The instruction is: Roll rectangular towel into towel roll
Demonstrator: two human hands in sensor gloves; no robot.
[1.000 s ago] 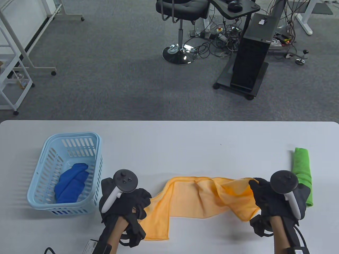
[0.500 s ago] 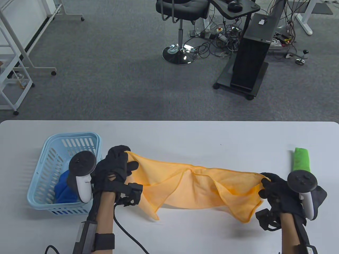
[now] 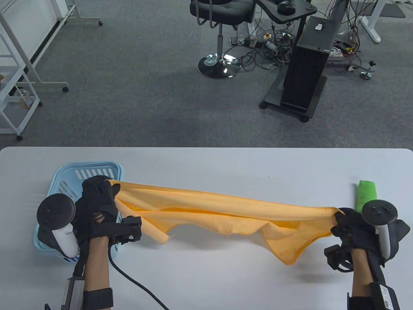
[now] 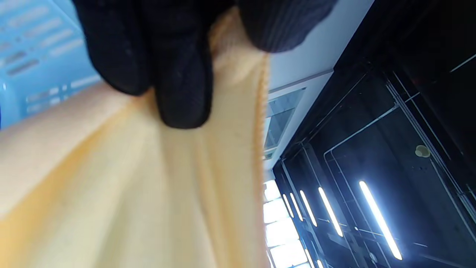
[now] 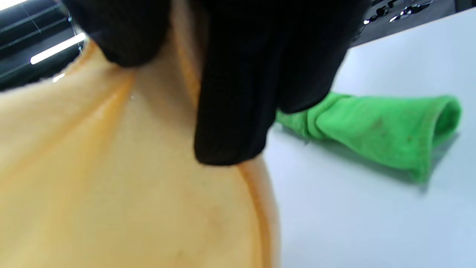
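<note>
Orange towel (image 3: pixel 222 213) stretched wide above the tabletop (image 3: pixel 209 164), held up at both ends, lower edge sagging in folds and two loose corners hanging toward the near side. Gripped at its left end by the left hand (image 3: pixel 96 206), gloved fingers (image 4: pixel 182 85) pressed together and pinching the hemmed edge, as seen close in the left wrist view. Gripped at its right end by the right hand (image 3: pixel 353 227), fingers (image 5: pixel 238 111) closed over the cloth and pinching it near the hem. Seen behind the left hand: light blue basket (image 3: pixel 96 169), partly hidden, slotted wall showing beside the towel's left end. Seen just beyond the right hand: green towel roll (image 3: pixel 367 192), lying on the tabletop, apart from the orange cloth. Farther back, off the tabletop, on grey carpet: black office chair (image 3: pixel 222 13) on a chrome base, and a black stand (image 3: pixel 306 67) with tangled cables beside it.
</note>
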